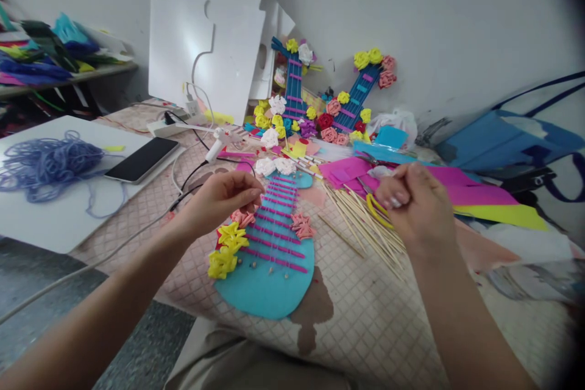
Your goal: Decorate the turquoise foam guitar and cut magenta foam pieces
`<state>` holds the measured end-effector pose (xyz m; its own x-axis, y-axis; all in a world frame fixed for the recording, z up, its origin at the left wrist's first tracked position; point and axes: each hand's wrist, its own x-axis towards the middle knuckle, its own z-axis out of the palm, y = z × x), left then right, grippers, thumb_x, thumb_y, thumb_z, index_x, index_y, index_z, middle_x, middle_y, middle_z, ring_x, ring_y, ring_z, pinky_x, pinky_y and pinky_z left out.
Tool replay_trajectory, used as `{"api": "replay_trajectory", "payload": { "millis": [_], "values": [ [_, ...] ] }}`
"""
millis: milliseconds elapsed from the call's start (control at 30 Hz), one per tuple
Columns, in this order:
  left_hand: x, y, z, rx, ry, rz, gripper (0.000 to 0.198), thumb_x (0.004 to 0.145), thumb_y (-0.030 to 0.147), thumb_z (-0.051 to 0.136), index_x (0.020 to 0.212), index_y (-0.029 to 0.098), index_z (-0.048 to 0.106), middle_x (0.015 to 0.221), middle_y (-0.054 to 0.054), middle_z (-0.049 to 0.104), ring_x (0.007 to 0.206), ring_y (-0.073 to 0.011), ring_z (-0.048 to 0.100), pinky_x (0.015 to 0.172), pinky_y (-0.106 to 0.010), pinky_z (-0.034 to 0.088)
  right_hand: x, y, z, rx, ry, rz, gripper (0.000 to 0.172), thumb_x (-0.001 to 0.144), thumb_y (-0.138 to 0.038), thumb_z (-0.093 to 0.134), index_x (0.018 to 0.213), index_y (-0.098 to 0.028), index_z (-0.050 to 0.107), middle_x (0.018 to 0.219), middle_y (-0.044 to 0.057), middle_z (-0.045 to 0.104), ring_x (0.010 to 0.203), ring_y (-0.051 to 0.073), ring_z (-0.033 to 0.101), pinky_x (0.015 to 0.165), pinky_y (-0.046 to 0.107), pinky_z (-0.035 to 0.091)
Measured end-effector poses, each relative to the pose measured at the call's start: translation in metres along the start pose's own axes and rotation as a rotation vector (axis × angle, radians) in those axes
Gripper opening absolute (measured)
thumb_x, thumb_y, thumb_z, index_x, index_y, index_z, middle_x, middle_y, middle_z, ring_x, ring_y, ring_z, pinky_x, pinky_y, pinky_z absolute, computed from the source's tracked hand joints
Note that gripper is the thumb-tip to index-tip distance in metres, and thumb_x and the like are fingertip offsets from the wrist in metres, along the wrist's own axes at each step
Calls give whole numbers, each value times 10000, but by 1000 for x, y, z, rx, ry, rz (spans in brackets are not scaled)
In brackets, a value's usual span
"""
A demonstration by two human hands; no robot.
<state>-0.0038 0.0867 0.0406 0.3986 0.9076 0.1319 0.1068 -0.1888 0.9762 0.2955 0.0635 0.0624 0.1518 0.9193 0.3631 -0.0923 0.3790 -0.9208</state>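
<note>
A turquoise guitar-shaped craft piece [262,298] lies on the table in front of me, crossed by magenta strips and edged with yellow, pink and white paper flowers. Small beads sit near its lower end. Over the left side of its neck, my left hand [231,195] is closed in a pinch; whatever is between the fingertips is too small to make out. My right hand [418,207] is raised to the right, fingers curled tight, and hides any contents. Close behind it are yellow-handled scissors [378,213] and a spread of wooden sticks [361,225].
Two finished-looking flowered guitars [295,85] lean at the back wall. A white glue gun [217,145] with cables lies left of centre. Further left are a phone [142,159] and purple yarn [55,164] on a white board. Magenta sheets [475,186] and a blue bag [516,137] occupy the right.
</note>
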Motion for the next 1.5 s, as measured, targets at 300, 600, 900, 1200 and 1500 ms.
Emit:
{"api": "replay_trajectory", "payload": {
  "millis": [300,600,900,1200,1500],
  "values": [
    [-8,2,25,484,-58,116,94,821,245,589,841,166,637,725,-21,611,634,-124,556,571,-238,444,-41,31,61,-215,-434,233,221,854,-396,580,770,-193,602,590,-25,544,530,100,504,504,230,411],
    [10,-40,53,1055,-193,179,91,810,137,539,810,151,628,870,-76,605,858,-211,556,745,-316,441,-42,37,52,-238,-456,257,211,876,-370,550,785,-184,591,601,-21,561,530,92,501,498,216,409],
    [6,-27,38,465,19,80,53,810,179,543,764,154,542,687,-6,592,623,-120,532,585,-238,415,-46,37,41,-225,-402,279,197,877,-351,557,781,-186,606,605,-28,565,539,87,517,486,207,388],
    [-25,-13,52,8,-41,-46,347,724,298,709,991,152,543,867,-25,625,617,-89,560,532,-203,454,-55,36,52,-249,-475,279,190,869,-364,566,809,-188,606,655,-23,560,553,90,489,505,219,394],
    [-42,-11,77,197,-48,-14,225,890,257,492,720,145,587,535,43,507,480,-62,491,470,-165,370,-62,20,51,-365,-545,121,146,860,-307,586,909,-220,691,892,33,614,657,108,545,554,244,414]
  ]
}}
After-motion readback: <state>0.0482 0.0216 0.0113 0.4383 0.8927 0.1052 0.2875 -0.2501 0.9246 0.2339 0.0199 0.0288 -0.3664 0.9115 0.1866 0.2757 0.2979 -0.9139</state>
